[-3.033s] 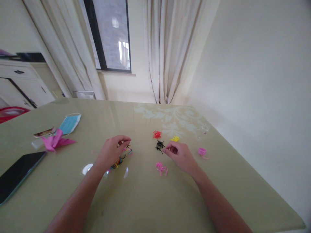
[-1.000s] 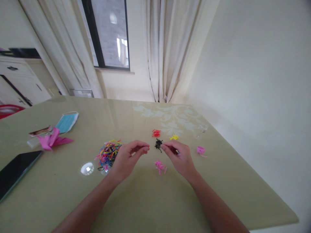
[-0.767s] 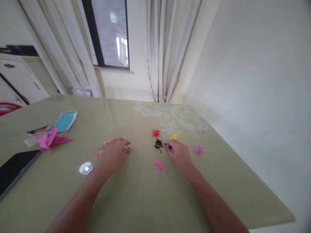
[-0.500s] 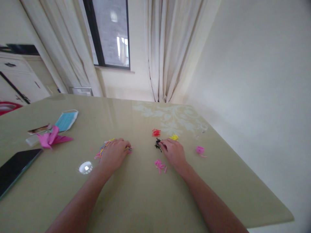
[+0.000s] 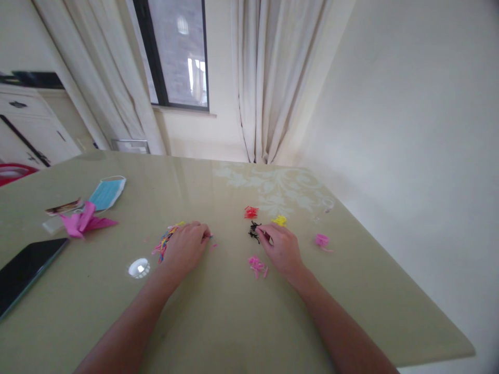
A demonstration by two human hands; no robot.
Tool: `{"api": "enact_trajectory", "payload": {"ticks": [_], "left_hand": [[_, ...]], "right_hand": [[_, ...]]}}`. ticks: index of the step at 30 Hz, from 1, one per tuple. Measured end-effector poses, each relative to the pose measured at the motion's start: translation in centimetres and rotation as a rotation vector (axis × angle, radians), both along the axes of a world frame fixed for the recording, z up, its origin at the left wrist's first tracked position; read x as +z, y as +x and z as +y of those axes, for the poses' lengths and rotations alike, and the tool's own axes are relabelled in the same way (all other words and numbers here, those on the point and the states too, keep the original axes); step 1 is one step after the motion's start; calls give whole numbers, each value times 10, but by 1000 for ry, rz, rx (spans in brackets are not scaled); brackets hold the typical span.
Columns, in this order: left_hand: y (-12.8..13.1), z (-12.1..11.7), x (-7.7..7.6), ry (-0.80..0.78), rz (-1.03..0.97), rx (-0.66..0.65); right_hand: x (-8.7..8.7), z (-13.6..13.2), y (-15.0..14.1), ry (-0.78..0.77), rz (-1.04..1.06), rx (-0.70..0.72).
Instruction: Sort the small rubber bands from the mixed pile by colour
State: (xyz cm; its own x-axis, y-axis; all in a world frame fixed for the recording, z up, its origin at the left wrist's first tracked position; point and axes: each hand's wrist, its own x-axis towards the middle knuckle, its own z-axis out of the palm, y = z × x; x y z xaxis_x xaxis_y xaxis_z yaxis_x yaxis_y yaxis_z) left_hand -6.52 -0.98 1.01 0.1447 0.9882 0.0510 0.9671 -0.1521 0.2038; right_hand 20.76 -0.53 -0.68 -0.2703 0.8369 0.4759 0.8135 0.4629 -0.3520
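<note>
My left hand (image 5: 186, 245) lies palm down on a mixed pile of coloured elastic bands (image 5: 163, 243), its fingers curled together at the pile's right edge. My right hand (image 5: 281, 244) rests beside a small black pile of bands (image 5: 254, 231), thumb and forefinger pinched; what they pinch is too small to name. Around it lie sorted piles: red (image 5: 250, 212), yellow (image 5: 279, 221), pink (image 5: 257, 266) and another pink one (image 5: 322, 240) further right.
On the olive table (image 5: 234, 322) at left lie a blue face mask (image 5: 106, 192), a crumpled pink paper (image 5: 82, 222), a small card (image 5: 62, 208) and a dark tablet (image 5: 23, 272). A wall stands close on the right; curtains and a window are behind.
My left hand went from mid-table back onto the mixed pile and covers most of it. My right hand moved to the black pile and has drawn back slightly, still pinched.
</note>
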Motion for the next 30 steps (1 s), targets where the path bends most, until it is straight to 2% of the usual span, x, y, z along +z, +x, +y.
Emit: {"api": "enact_trajectory", "payload": {"ticks": [8, 14, 16, 19, 25, 30], "left_hand": [[-1, 0, 1, 23, -56, -6], [3, -6, 3, -127, -71, -91], [5, -7, 2, -122, -58, -123], [10, -8, 1, -33, -137, -177], [34, -23, 14, 175, -645, -312], [47, -37, 17, 327, -756, -421]], "right_hand": [[2, -5, -1, 24, 36, 23], [3, -6, -1, 26, 56, 41], [2, -7, -1, 30, 62, 47], [4, -8, -3, 29, 109, 71], [19, -23, -8, -44, 333, 235], [27, -39, -13, -144, 472, 369]]}}
